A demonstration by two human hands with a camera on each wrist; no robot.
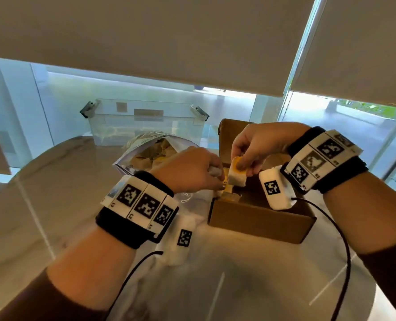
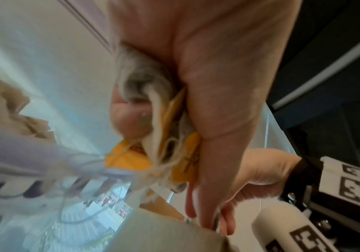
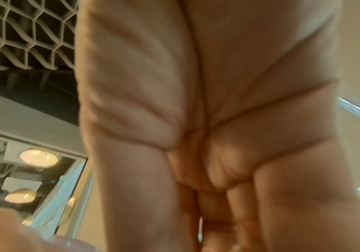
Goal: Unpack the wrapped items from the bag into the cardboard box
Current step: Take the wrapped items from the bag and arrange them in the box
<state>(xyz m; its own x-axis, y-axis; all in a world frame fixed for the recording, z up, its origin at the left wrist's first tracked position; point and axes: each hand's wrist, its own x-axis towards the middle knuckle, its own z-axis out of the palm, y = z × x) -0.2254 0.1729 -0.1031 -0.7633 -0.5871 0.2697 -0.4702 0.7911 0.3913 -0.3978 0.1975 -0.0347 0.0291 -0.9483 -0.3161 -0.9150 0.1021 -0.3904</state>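
An open white bag point(image 1: 153, 154) with crumpled brown paper inside stands on the table, left of the open cardboard box point(image 1: 261, 218). My left hand point(image 1: 217, 179) hovers at the box's left rim and grips a wrapped item point(image 1: 215, 170). The left wrist view shows that wrapped item point(image 2: 153, 105) as grey-white cloth with string around something yellow. Over the box, my right hand point(image 1: 243, 163) pinches a white-and-yellow wrapped item point(image 1: 237, 176). In the right wrist view the palm of my right hand point(image 3: 217, 136) fills the frame and hides its item.
A clear plastic bin point(image 1: 143, 121) with latches stands behind the bag at the table's far edge. The round marble table point(image 1: 53, 216) curves away on the left. Black cables trail from both wristbands. Roller blinds and windows lie beyond.
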